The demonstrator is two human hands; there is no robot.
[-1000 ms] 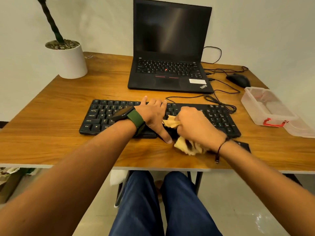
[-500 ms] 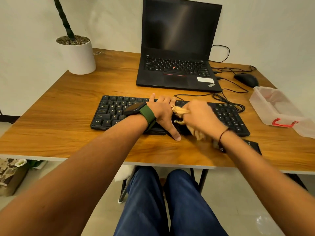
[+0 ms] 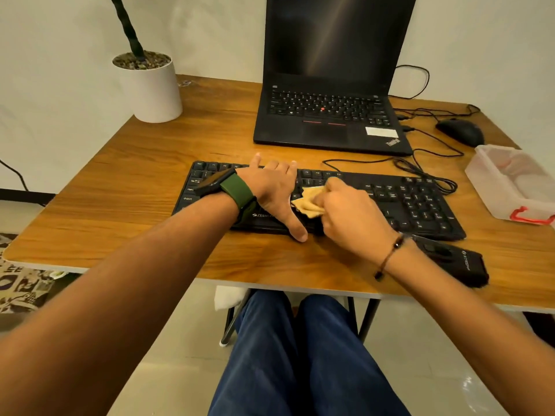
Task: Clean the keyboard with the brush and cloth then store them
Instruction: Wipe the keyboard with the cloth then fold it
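Observation:
A black keyboard [image 3: 420, 202] lies across the middle of the wooden desk [image 3: 120, 205]. My left hand [image 3: 274, 193] lies flat on its middle keys, fingers straight, thumb reaching over the near edge. My right hand [image 3: 348, 214] grips a crumpled yellow cloth [image 3: 307, 202] and presses it on the keys just right of the left hand. A black object with a printed logo [image 3: 453, 262], possibly the brush, lies on the desk near the front edge, partly under my right wrist. A clear plastic box [image 3: 510, 187] with a red latch stands open at the right.
An open black laptop [image 3: 327, 115] stands behind the keyboard, with cables and a black mouse [image 3: 461, 132] to its right. A white plant pot [image 3: 150, 88] stands at the back left. My legs in blue trousers show under the desk.
My right hand has carried the cloth from the keyboard's near edge up onto the keys, toward the left hand. The left hand stays on the keyboard. The camera has tilted down and moved closer.

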